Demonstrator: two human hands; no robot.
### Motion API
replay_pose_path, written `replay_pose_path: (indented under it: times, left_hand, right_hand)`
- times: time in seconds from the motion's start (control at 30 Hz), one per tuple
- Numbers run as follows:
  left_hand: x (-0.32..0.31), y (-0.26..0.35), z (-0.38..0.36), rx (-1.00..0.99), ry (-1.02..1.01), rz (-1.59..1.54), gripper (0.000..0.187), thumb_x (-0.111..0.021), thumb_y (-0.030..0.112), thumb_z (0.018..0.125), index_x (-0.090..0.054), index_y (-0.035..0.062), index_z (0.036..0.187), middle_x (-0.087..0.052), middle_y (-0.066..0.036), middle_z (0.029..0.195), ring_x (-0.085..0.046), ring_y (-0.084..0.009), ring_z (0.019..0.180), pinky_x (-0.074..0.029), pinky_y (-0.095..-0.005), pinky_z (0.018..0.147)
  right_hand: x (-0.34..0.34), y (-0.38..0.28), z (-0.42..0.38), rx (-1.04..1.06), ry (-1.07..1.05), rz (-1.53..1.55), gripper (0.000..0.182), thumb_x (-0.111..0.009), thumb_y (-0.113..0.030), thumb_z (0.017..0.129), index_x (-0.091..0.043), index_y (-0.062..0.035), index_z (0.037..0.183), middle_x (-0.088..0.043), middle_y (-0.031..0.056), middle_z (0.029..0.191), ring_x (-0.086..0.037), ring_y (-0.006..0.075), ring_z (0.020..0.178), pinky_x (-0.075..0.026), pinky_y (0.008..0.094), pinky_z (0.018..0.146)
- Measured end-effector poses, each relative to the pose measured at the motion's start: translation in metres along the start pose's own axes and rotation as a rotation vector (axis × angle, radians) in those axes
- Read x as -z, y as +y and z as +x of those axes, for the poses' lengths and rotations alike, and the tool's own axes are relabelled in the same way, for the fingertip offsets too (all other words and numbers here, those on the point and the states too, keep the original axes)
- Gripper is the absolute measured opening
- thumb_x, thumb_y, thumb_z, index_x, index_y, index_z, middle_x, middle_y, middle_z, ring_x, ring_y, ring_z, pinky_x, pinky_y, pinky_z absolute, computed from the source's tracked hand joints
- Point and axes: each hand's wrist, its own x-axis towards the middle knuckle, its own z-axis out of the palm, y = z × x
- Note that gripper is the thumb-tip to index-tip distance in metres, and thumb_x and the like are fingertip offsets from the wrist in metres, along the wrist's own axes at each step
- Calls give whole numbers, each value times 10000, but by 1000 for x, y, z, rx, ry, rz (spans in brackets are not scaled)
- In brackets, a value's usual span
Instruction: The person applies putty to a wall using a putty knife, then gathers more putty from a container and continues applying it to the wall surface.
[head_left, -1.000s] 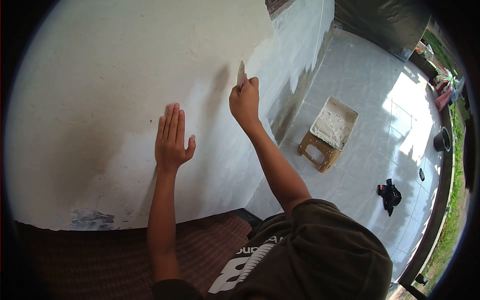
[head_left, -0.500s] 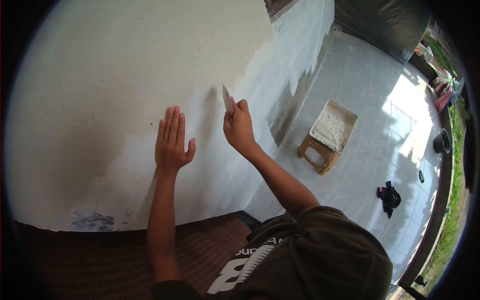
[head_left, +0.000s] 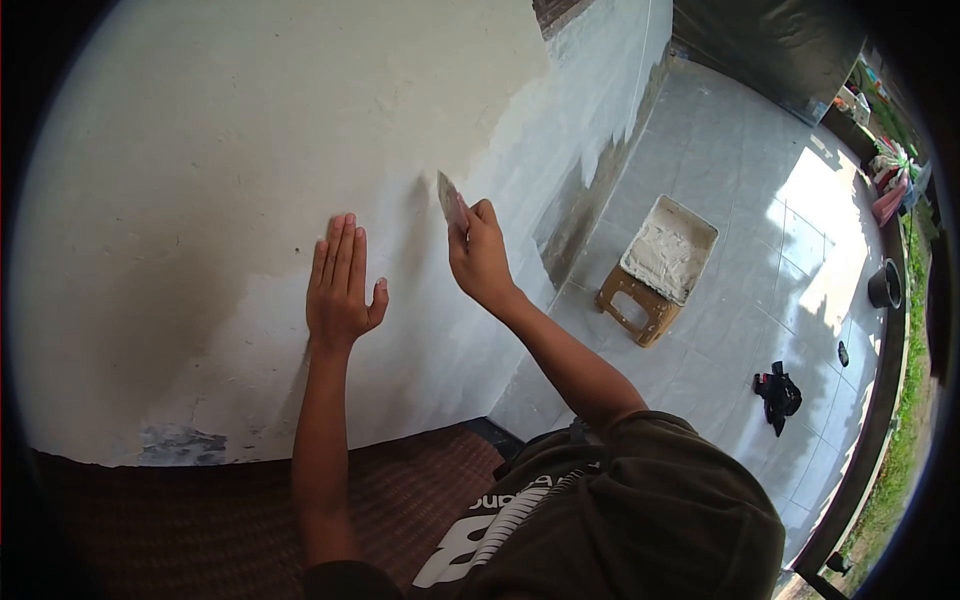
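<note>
My left hand (head_left: 339, 290) lies flat against the wall (head_left: 300, 120), fingers together and pointing up, thumb out to the right. To its right, my right hand (head_left: 482, 255) grips a putty knife (head_left: 449, 196), whose blade is turned up and left close to the wall. Fresh white filler coats the lower and right parts of the wall, while the upper left is a duller cream. A patch of flaking old paint (head_left: 183, 445) shows low on the left.
A tray of white putty (head_left: 670, 248) rests on a brown plastic stool (head_left: 640, 306) to the right. Black cloth (head_left: 778, 397) lies on the grey tiled floor (head_left: 700, 385). A dark bucket (head_left: 884, 284) stands near the floor's edge, and brown woven material (head_left: 200, 525) runs below the wall.
The putty knife's blade has tilted further to the left and shows more of its face. My left hand stays flat on the wall.
</note>
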Motion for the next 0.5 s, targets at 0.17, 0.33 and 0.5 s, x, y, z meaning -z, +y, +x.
replay_pose_path:
  times: [0.17, 0.33, 0.5]
  left_hand:
    - [-3, 0, -1, 7, 6, 4, 601, -432, 279, 927, -479, -98, 1392, -449, -214, 1507, -385, -315, 1442, -240, -440, 1216]
    - [-4, 0, -2, 10, -2, -38, 716, -557, 175, 811, -391, -76, 1461, -399, -201, 1545, -336, -317, 1469, -226, -456, 1220]
    - [-2, 1, -1, 19, -30, 13, 611, -442, 261, 915, -454, -89, 1415, -443, -209, 1513, -378, -321, 1446, -251, -448, 1209]
  right_hand:
    - [18, 55, 101, 15, 361, -361, 473, -523, 39, 900, -433, 156, 1350, -467, 196, 1027, -511, 318, 893, -497, 386, 707]
    - [-5, 58, 129, -18, 382, -523, 538, -559, 44, 828, -433, 154, 1339, -466, 218, 1100, -519, 356, 981, -553, 398, 685]
    - [-27, 46, 109, -36, 315, -539, 585, -576, 71, 768, -423, 187, 1320, -460, 226, 1114, -509, 357, 990, -574, 362, 645]
